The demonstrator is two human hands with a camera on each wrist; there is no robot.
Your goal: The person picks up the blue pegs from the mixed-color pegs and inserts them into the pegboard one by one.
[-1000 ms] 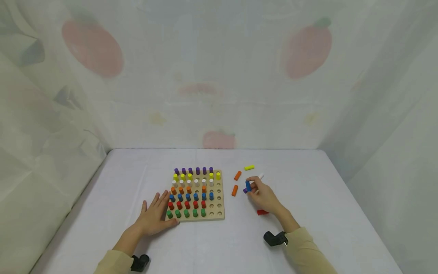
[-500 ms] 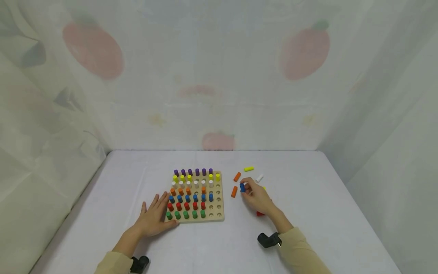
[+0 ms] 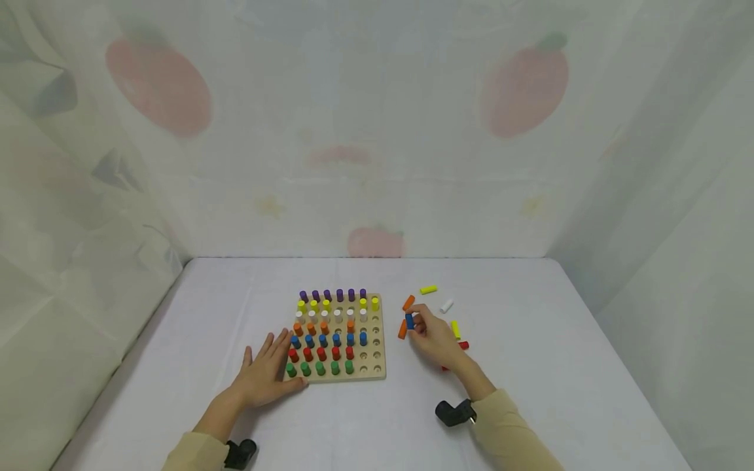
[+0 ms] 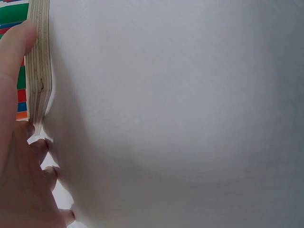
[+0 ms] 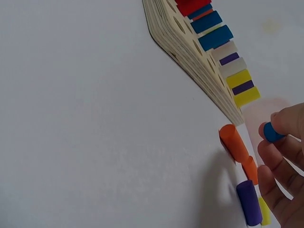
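Observation:
A wooden pegboard (image 3: 375, 373) stands on the table, with rows of purple, yellow, white, orange, blue, red and green pegs in it. Bare holes show along its right side. My left hand (image 3: 263, 378) lies spread at the board's left front corner, its thumb (image 4: 18, 42) against the front edge. To the right of the board, my right hand (image 3: 437, 337) pinches a blue peg (image 3: 410, 321) between thumb and fingers. Close beneath that hand lie an orange peg (image 5: 233, 144) and a purple peg (image 5: 249, 203), the purple one hidden in the head view.
Loose pegs surround the right hand: another orange peg (image 3: 408, 302), a yellow peg (image 3: 429, 289), a white peg (image 3: 447, 305), a second yellow peg (image 3: 455, 330) and a red peg (image 3: 464, 345). A patterned curtain (image 3: 377, 131) hangs behind the table.
My right hand has moved left with the blue peg, toward the board, uncovering the white, yellow and red pegs behind it. The left hand has stayed in place.

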